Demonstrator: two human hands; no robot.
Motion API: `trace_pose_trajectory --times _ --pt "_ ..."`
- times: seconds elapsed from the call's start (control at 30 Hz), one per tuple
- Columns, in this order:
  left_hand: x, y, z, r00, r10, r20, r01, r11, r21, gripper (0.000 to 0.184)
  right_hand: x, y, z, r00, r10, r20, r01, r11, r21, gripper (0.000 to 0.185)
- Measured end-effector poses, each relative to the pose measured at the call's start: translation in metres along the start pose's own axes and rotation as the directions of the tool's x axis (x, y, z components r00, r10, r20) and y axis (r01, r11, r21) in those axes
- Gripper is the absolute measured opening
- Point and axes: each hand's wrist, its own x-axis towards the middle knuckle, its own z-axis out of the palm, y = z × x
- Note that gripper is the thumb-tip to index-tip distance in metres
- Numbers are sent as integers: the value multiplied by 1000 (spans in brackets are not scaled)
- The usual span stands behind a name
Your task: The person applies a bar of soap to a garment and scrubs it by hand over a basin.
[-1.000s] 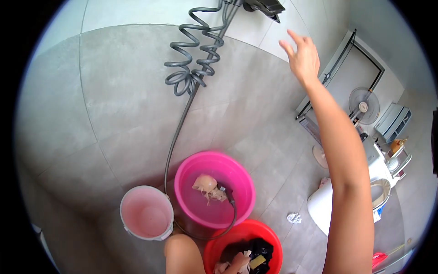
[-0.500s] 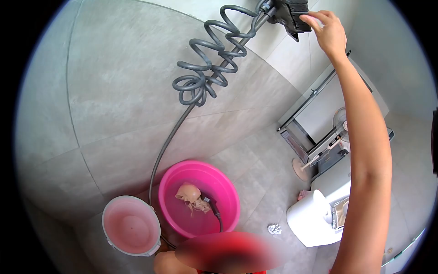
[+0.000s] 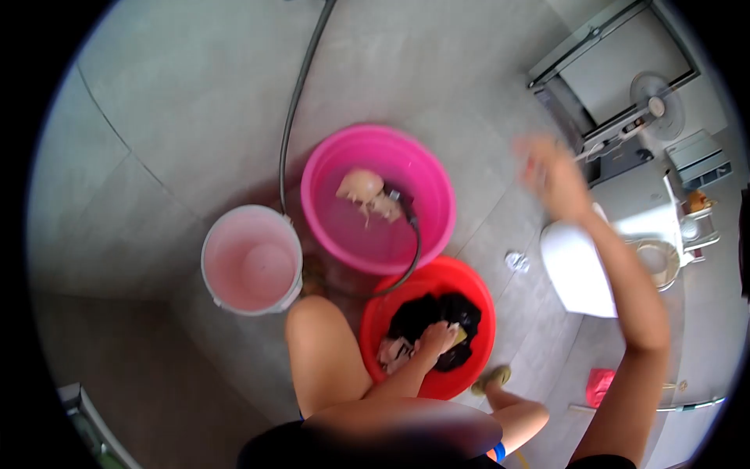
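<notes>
Low in the red tub (image 3: 486, 313), my left hand (image 3: 437, 338) has its fingers curled beside a yellow block (image 3: 459, 336); what they grip is too small to make out. Black cloth (image 3: 418, 314) and pale cloth (image 3: 393, 356) lie around that hand. My right hand (image 3: 553, 178), smeared by motion, hangs in the air right of the pink tub (image 3: 447, 195), touching nothing visible. In the pink tub's water are beige items (image 3: 361, 186) and the end of a dark hose (image 3: 291, 117).
A white bucket (image 3: 292, 285) with a pinkish inside stands left of the tubs. Crumpled wrapping (image 3: 516, 261) lies on the floor. To the right are a white appliance (image 3: 576, 270), a fan (image 3: 656, 105) and a red object (image 3: 599, 386).
The view has tipped down from the wall bracket and coiled hose. My right hand has come down and away from the bracket. My left hand, hidden half a second ago, shows beside the yellow block.
</notes>
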Motion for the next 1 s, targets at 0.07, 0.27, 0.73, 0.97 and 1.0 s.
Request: trace_pose_trajectory --times 0.07,0.27,0.73,0.97,1.0 --pt "-3 16 -11 996 -42 83 40 999 25 50 -146 19 100 928 144 343 -282 873 397 57" --pt "-17 50 -25 865 176 470 -136 984 -117 40 -363 -87 212 688 347 637 -704 530 472 75" --pt "-30 40 1 965 90 246 228 174 -958 26 -383 -132 250 277 813 512 -55 -519 853 45" --pt "-21 14 36 912 296 283 328 -116 -937 25 -336 -202 212 649 719 -248 -420 610 671 44" --pt "-20 10 39 856 435 279 367 -133 -921 29 -337 -197 216 531 831 -166 -492 462 738 43"
